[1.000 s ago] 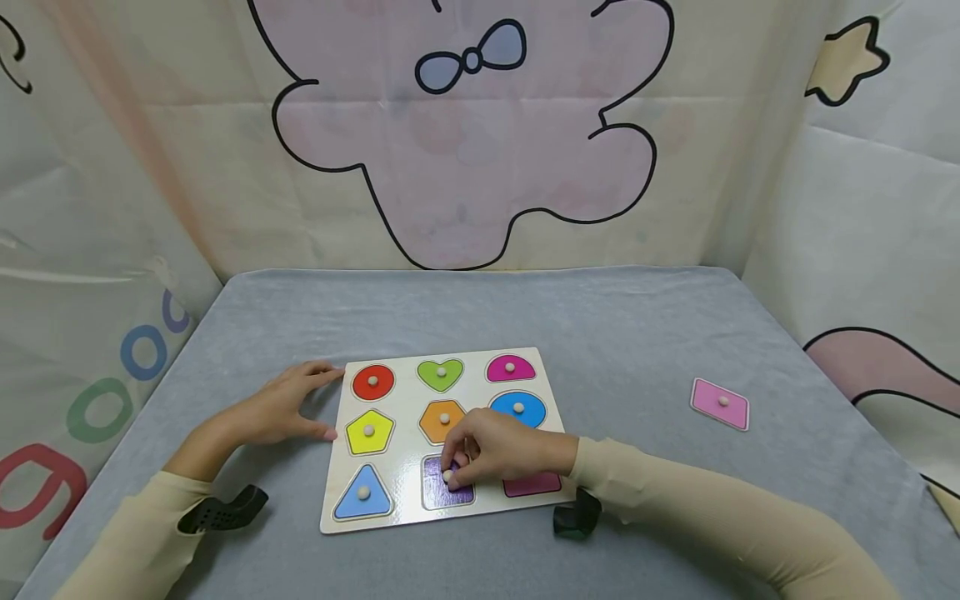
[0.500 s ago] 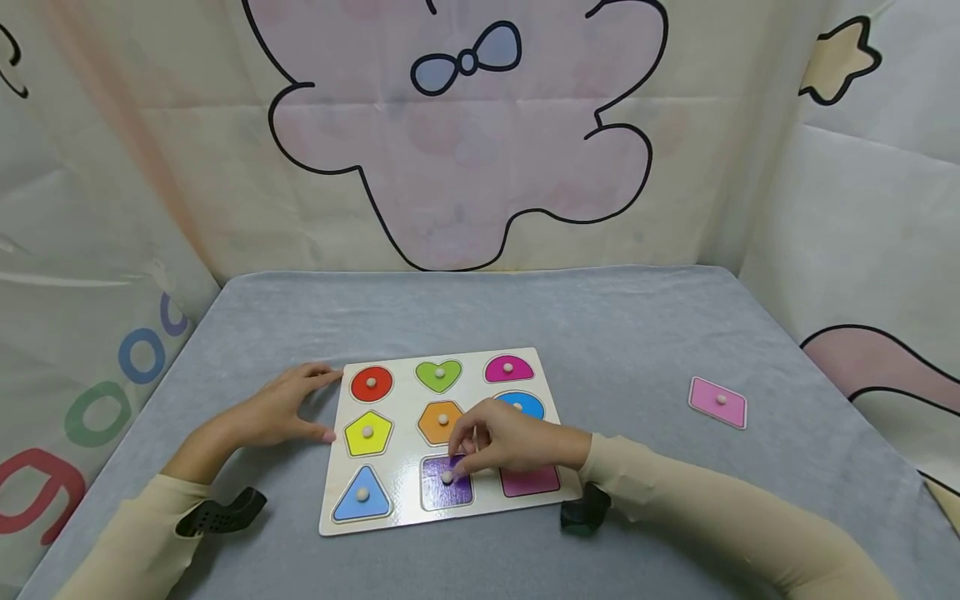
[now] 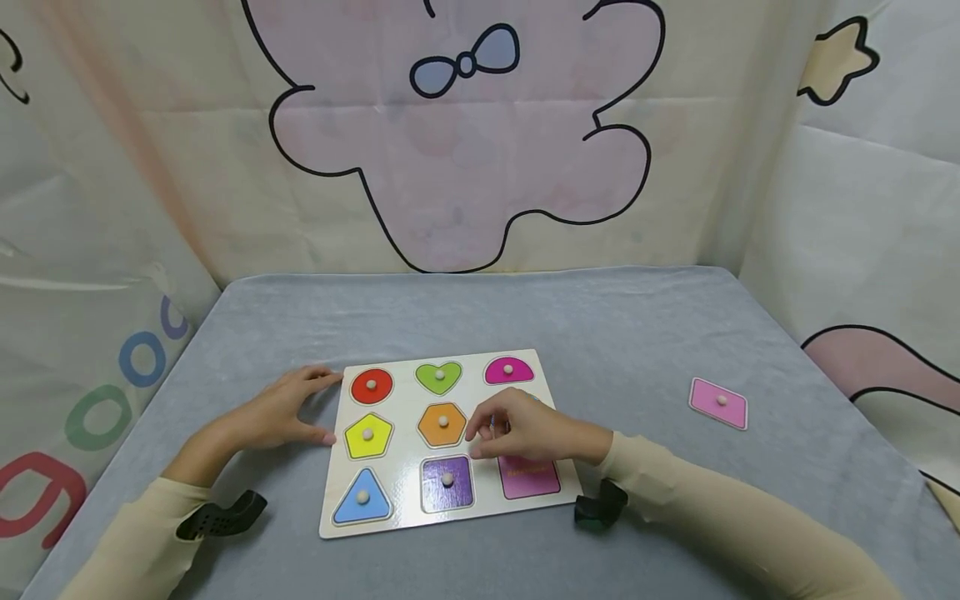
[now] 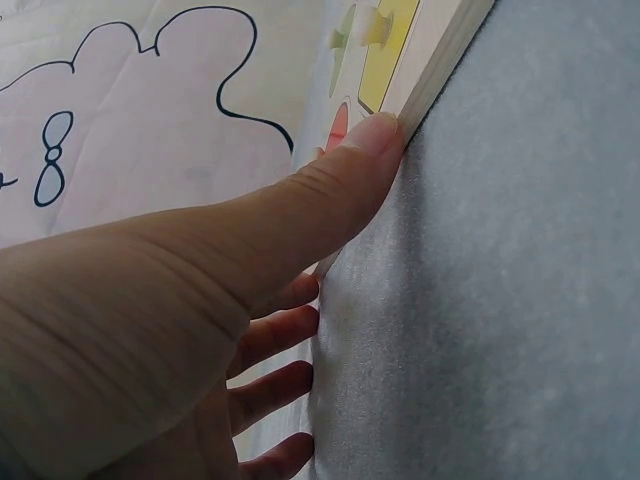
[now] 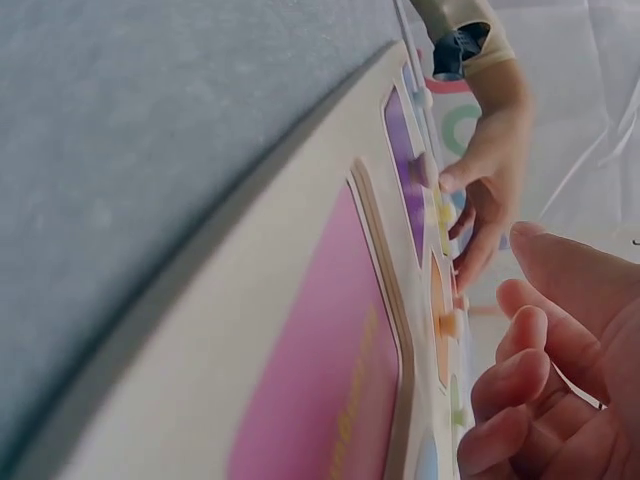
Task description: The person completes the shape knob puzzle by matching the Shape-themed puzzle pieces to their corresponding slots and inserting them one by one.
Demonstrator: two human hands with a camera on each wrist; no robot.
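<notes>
A white shape puzzle board [image 3: 406, 467] lies on the cloth in the head view. My left hand [image 3: 288, 408] touches its left edge with thumb and fingertips. Just above the board hovers my right hand [image 3: 528, 427], fingers loosely bent and holding nothing, as the right wrist view also shows. Below and left of it, the purple square piece [image 3: 435, 492] with a round knob sits in its slot. The pink rectangular recess [image 3: 531, 481], partly under the right hand, has no piece in it. A pink rectangle piece [image 3: 718, 404] with a knob lies on the cloth to the right.
Other knobbed pieces fill the board: a red circle [image 3: 372, 386], green heart [image 3: 438, 377], magenta half-circle [image 3: 508, 370], yellow pentagon [image 3: 367, 436], orange hexagon [image 3: 442, 425] and blue triangle [image 3: 363, 498]. Grey-blue cloth [image 3: 637, 333] covers the table. Printed curtains [image 3: 480, 183] surround it.
My right hand has released the purple square's knob and moved up and right, uncovering the square. My left hand stays at the board's edge.
</notes>
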